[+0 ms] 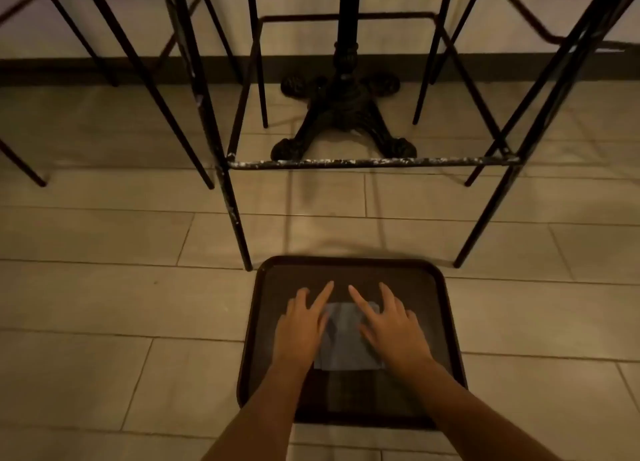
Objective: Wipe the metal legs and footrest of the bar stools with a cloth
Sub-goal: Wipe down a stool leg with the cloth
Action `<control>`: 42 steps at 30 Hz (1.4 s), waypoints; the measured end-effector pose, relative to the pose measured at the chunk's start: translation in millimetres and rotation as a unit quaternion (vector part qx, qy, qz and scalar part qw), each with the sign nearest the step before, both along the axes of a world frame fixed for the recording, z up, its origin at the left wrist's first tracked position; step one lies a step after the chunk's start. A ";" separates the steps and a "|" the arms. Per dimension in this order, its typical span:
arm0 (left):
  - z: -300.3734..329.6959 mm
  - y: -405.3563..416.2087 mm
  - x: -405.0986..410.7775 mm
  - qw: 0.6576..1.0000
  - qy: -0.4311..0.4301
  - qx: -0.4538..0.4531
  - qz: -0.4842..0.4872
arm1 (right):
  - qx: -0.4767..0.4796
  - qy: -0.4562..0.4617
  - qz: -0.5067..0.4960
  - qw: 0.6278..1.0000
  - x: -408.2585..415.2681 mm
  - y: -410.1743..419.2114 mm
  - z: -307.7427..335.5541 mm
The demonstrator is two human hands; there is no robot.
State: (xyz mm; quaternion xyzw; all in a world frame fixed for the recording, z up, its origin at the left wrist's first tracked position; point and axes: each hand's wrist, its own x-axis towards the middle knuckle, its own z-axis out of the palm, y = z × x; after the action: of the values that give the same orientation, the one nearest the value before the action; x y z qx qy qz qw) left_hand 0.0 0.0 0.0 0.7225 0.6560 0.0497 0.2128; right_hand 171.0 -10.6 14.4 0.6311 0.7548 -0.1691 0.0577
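A folded grey-blue cloth [344, 339] lies flat on a dark brown tray [446, 325] on the tiled floor. My left hand [301, 325] rests on the cloth's left side with fingers straight and spread. My right hand [389, 325] lies on its right side the same way. Just beyond the tray stands a bar stool with thin black metal legs [233, 211]. Its front footrest bar [374, 163] is scuffed with pale chipped patches.
More black stool legs [145, 76] stand to the left, and others [554, 79] to the right. An ornate black cast-iron table base [343, 114] sits behind the footrest, near a dark skirting board [69, 70]. Beige floor tiles [104, 322] surround the tray.
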 end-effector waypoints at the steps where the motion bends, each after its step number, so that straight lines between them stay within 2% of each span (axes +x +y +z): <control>1: -2.9 1.1 1.6 1.000 -0.003 -0.018 -0.001 | -0.015 -0.002 -0.002 1.000 -1.4 1.6 -4.2; 10: -42.9 17.1 9.8 0.997 0.014 -0.070 -0.006 | -0.053 0.000 -0.054 0.997 -12.2 16.0 -51.0; 16: -57.7 11.8 23.0 0.984 0.006 -0.164 0.069 | -0.126 -0.023 -0.169 0.977 -19.9 10.2 -70.7; 22: -66.9 8.0 35.3 0.984 -0.035 -0.164 0.057 | -0.097 -0.006 -0.150 0.984 -27.8 5.6 -83.3; 25: -63.9 11.5 36.7 0.983 -0.065 -0.157 0.069 | -0.117 0.065 -0.193 0.972 -31.7 8.3 -80.7; 28: -55.9 14.7 32.4 0.982 -0.106 -0.132 0.088 | -0.063 0.132 -0.195 0.970 -33.7 12.6 -65.7; 31: -43.1 17.1 25.3 0.975 -0.172 -0.098 0.104 | -0.027 0.224 -0.258 0.939 -37.6 19.2 -54.1; 33: -34.0 20.8 20.3 0.971 -0.186 -0.078 0.125 | -0.005 0.277 -0.283 0.918 -41.0 23.7 -47.8; 36: -20.0 27.7 16.6 0.960 -0.226 -0.066 0.153 | -0.019 0.305 -0.303 0.903 -42.7 29.2 -34.0; 38: -5.6 31.3 15.3 0.946 -0.272 -0.064 0.166 | -0.020 0.347 -0.283 0.894 -40.8 31.0 -23.4; 39: 1.7 33.9 14.9 0.944 -0.283 -0.048 0.164 | 0.009 0.335 -0.256 0.907 -39.5 32.2 -18.2; 42: 28.5 43.3 13.5 0.932 -0.327 0.007 0.154 | 0.053 0.362 -0.240 0.899 -37.6 36.7 4.3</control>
State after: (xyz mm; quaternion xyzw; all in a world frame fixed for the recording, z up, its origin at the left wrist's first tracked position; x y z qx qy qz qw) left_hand 13.5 43.3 28.5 0.5576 0.6532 0.3200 0.4000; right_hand 133.4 26.1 18.8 0.6907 0.5569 -0.3541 -0.2957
